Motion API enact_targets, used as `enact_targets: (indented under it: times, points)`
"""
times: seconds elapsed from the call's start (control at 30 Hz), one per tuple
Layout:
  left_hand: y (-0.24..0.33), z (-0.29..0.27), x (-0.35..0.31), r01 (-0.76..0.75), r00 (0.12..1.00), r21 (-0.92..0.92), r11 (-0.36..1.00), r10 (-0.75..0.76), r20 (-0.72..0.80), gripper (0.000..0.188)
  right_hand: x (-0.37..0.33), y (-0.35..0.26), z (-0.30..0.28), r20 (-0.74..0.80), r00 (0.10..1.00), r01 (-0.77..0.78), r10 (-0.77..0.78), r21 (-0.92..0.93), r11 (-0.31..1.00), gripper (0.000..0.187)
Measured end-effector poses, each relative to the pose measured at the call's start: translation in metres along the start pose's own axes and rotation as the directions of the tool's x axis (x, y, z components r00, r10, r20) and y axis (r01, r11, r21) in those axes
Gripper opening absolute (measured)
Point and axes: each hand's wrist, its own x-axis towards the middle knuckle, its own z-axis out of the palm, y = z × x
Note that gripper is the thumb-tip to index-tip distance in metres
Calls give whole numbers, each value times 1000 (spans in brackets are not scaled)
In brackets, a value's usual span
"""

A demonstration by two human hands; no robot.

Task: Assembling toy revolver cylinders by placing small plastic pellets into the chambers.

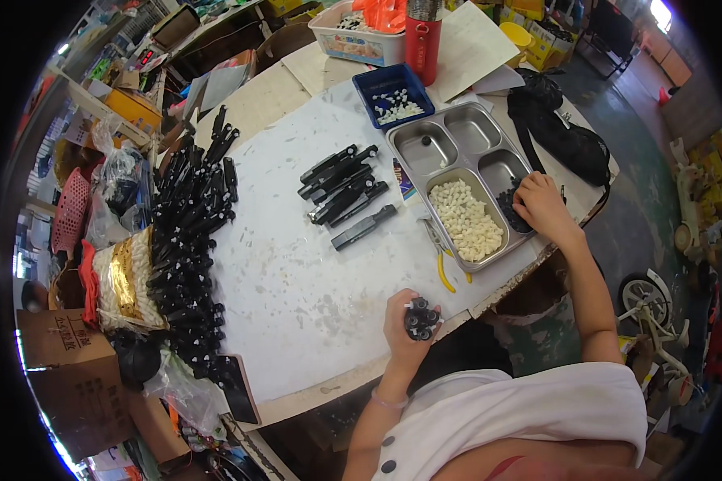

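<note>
White-topped bench fills mid-frame. Long heap of black pieces down its left side. Steel tray, compartmented, right of centre. Group of black tubular pieces laid side by side, centre frame, well apart from both hands. Blue bin with white bits, top centre, just beside the tray.

Right hand, right of centre: fingers curled down into the tray's lower right compartment, at the small black parts; can't tell if one is pinched. Left hand, lower centre: closed round a bundle of black pieces, round ends facing up, near the bench edge.

Pliers, yellow-handled, between left hand and tray. White parts fill the lower left compartment. Small black parts lie right under the right fingertips.

Step in hand: looks like picking small parts while the left holds the bundle. Next move probably calls for a light fingertip pinch, bundle kept steady.
</note>
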Motion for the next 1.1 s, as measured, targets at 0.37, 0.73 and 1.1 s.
enact_targets:
  times: [0.37,0.73,1.1]
  points:
    - [-1,1,0,-6,1000,-50,999,5,-11,53,5,3,0,77,997,34,-32,-27,999,9]
    - [2,-5,4,-3,1000,-30,1000,3,23,51,17,-121,-69,-145,863,500,-484,380,778,10]
    - [5,-1,6,-9,1000,-75,997,7,-24,45,35,-179,-83,13,531,837,-847,149,527,24]
